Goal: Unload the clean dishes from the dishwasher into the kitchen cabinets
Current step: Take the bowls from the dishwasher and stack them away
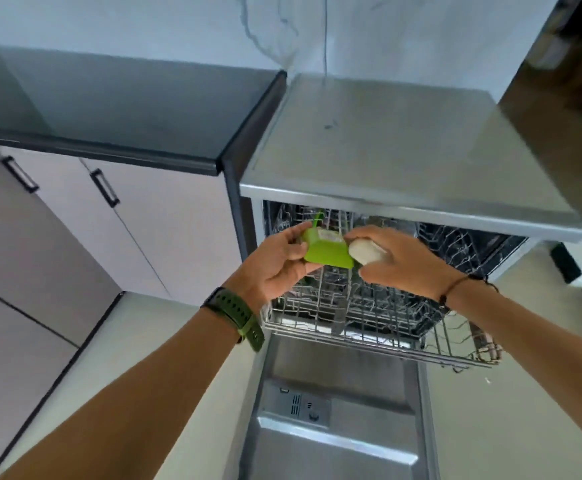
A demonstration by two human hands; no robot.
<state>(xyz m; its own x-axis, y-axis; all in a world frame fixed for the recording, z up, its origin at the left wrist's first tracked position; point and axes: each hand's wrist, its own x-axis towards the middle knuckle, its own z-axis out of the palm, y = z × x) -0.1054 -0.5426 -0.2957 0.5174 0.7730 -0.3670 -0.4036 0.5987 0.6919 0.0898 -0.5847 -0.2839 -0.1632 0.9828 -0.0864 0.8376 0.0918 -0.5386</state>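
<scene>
So from my seat the dishwasher (411, 174) was the anchor for everything. Its door (334, 417) lay folded flat out toward me, and the wire rack (362, 317) was pulled out over the door's inner end, with its right corner hanging past the door's edge over the pale floor (165, 341). To the left of the dishwasher there was a strip of open floor running alongside the door, bounded by the cabinet doors (133, 233) with black handles. The dark countertop (116, 105) butted right up against the dishwasher's left top edge, and a dark appliance face (566, 109) crowded its right side.

Both hands were up above the rack's back-left part. My left hand (279, 268) had its fingers curled round a green container (327, 249), bottom turned toward me, with a pale label on it. My right hand (397, 261) was wrapped over a small white dish (365, 252), and that was touching the green one's right edge.

As for what sat in the rack, mostly I saw bare tines; something green poked up behind the held container, too blurry to call.
</scene>
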